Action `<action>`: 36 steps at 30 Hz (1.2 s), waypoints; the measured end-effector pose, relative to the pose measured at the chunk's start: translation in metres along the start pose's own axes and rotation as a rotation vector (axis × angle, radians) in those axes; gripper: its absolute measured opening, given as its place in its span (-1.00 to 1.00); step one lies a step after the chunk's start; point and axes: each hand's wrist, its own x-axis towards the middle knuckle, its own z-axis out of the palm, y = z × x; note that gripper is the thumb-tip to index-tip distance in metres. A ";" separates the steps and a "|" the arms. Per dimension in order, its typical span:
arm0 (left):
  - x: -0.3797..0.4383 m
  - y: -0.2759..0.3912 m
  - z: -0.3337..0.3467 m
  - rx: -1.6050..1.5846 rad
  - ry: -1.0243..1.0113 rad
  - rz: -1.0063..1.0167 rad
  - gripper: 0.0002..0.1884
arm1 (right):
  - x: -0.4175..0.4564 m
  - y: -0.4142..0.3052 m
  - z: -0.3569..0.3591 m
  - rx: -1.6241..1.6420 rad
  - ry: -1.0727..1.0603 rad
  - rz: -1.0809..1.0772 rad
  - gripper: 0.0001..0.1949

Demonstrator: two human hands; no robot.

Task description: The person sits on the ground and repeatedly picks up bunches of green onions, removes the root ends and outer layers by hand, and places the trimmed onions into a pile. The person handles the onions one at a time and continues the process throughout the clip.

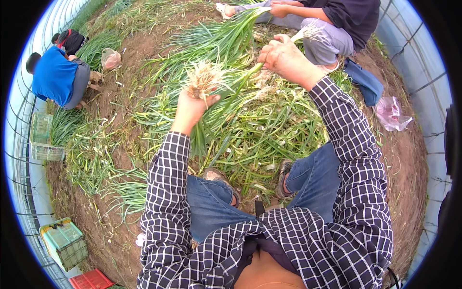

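Note:
My left hand [193, 108] is closed around a bunch of green onions, its pale, soil-flecked roots [204, 77] sticking up and its green leaves hanging below the fist. Raised to the right, my right hand [281, 59] grips a green onion by its stem [254, 68]; white roots [308, 32] show beyond the knuckles. Long green leaves run from that stem down towards the left hand. Under both hands lies a wide heap of loose green leaves and stalks [267, 133]. More whole green onions [216, 39] lie beyond it.
A person in grey trousers [328, 39] sits at the upper right, holding green onions. Two people crouch at the left, one in a blue shirt [56, 76]. Green plastic crates [65, 244] and a red crate [92, 280] stand lower left. A pink plastic bag [391, 113] lies at the right.

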 end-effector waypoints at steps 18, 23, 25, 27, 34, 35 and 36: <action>0.009 0.008 0.010 -0.061 0.107 -0.008 -0.62 | -0.034 -0.042 -0.027 -0.153 0.168 0.074 -0.91; 0.020 -0.028 -0.053 0.133 0.356 0.165 -0.66 | -0.054 -0.025 -0.024 -0.172 0.127 0.069 -0.90; 0.029 -0.036 -0.074 0.330 0.456 0.072 -0.65 | -0.059 -0.019 -0.028 -0.138 0.128 0.069 -0.91; 0.031 -0.036 -0.086 0.480 0.527 0.131 -0.71 | -0.062 -0.015 -0.031 -0.081 0.180 0.053 -0.93; 0.038 -0.032 -0.066 0.924 0.430 -0.098 -0.72 | -0.056 -0.024 -0.034 -0.016 0.234 -0.046 -0.94; 0.041 -0.039 -0.060 0.953 0.402 -0.061 -0.71 | -0.052 -0.028 -0.034 -0.016 0.274 -0.067 -0.94; 0.049 -0.044 -0.049 0.837 0.330 -0.068 -0.77 | -0.050 -0.030 -0.037 -0.021 0.241 -0.075 -0.93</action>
